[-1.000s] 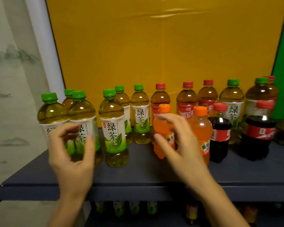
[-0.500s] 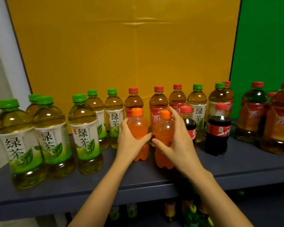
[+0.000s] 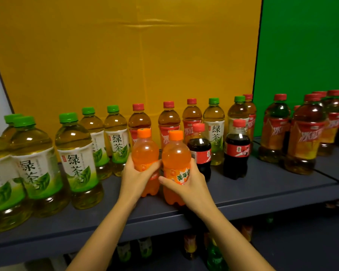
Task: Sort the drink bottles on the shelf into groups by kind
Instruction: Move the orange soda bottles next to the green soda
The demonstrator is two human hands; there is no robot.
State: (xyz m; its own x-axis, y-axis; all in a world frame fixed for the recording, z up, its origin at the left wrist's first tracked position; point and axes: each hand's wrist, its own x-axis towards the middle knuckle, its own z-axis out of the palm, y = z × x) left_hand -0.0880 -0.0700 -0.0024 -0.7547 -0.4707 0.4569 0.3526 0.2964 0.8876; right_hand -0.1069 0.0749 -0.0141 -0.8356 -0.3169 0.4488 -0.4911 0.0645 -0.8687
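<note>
Green tea bottles (image 3: 77,159) stand at the left of the dark shelf (image 3: 262,190). The left hand (image 3: 136,175) wraps one orange soda bottle (image 3: 145,153); the right hand (image 3: 188,180) wraps the other orange soda (image 3: 175,153), touching it. Cola bottles (image 3: 236,151) stand just right, before a yellow backdrop (image 3: 125,55) and a green one (image 3: 305,45).

Two orange sodas (image 3: 145,151) and eight green teas (image 3: 74,137).

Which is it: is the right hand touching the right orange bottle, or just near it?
Touching. The head view shows the right hand wrapped round the right orange bottle, its thumb lying across the label.
</note>
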